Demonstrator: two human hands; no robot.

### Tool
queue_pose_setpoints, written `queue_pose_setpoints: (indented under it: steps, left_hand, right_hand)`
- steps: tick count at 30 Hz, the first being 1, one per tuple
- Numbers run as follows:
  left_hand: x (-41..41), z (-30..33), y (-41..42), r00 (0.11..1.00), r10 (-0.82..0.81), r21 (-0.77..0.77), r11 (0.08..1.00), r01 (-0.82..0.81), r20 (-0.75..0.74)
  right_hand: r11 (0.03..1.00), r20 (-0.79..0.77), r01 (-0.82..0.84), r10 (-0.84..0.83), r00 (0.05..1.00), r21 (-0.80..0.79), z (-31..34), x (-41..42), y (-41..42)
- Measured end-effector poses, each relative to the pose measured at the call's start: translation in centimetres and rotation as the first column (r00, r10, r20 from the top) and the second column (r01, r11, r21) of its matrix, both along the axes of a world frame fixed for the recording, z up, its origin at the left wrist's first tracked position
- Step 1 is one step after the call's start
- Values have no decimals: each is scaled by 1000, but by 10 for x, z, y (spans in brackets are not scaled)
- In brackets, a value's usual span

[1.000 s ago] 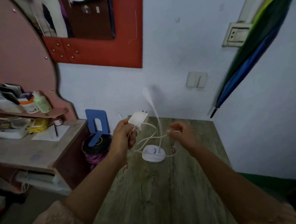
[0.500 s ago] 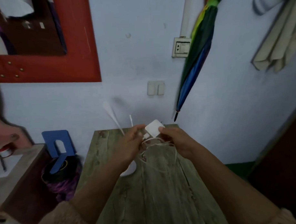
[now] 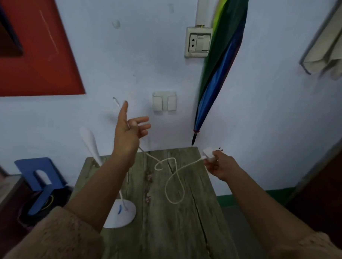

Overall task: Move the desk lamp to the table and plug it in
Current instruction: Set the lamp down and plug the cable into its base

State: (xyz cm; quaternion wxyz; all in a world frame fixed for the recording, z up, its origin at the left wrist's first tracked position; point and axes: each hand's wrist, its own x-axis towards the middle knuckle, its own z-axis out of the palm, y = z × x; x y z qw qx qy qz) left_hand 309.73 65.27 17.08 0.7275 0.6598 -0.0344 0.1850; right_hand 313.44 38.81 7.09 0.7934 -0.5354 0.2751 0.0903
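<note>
The white desk lamp stands on the wooden table [image 3: 170,236], its round base [image 3: 122,211] at the left and its flexible head [image 3: 88,139] leaning toward the wall. My forearm hides part of the base. Its white cable [image 3: 174,179] loops over the tabletop. My right hand [image 3: 221,165] grips the white plug adapter [image 3: 209,154] at the table's far right corner, prongs pointing right. My left hand [image 3: 130,131] is raised above the far edge, fingers spread. The cable runs across its palm, and a free end sticks up above it. A wall socket [image 3: 199,42] sits high on the wall.
A folded multicoloured umbrella [image 3: 222,73] hangs just right of the socket, tip near the table corner. Two light switches [image 3: 164,101] are lower on the wall. A blue bookend [image 3: 40,176] stands left of the table, a red frame [image 3: 37,56] is upper left, and cloth [image 3: 330,56] hangs at right.
My hands have drawn apart: the right carried the adapter to the right corner, the left rose with the cable, which is now stretched out. The view tilted up toward the socket.
</note>
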Motion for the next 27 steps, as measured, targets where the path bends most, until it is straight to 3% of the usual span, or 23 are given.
queue_pose_setpoints:
  steps: [6, 12, 20, 22, 25, 27]
  left_hand:
    - [40, -18, 7, 993, 111, 58, 992, -109, -33]
    - [61, -48, 16, 968, 136, -27, 989, -145, -210]
    - [66, -73, 19, 937, 55, -92, 992, -92, -344]
    - [68, -74, 20, 938, 33, -112, 991, -77, -346]
    - [67, -75, 21, 932, 24, -89, 994, -60, -363]
    - [65, -75, 21, 930, 10, -48, 998, -30, -368]
  right_hand:
    - [920, -92, -201, 180, 979, -337, -54, 47, 15]
    - [814, -168, -413, 377, 911, -409, -102, 67, 47]
    - [660, -210, -545, 519, 828, -517, -119, 82, 82]
    - [589, -216, -547, 539, 814, -595, -117, 85, 87]
    - [385, -217, -541, 629, 747, -748, -106, 85, 88]
    - [377, -152, -491, 652, 743, -785, -89, 84, 90]
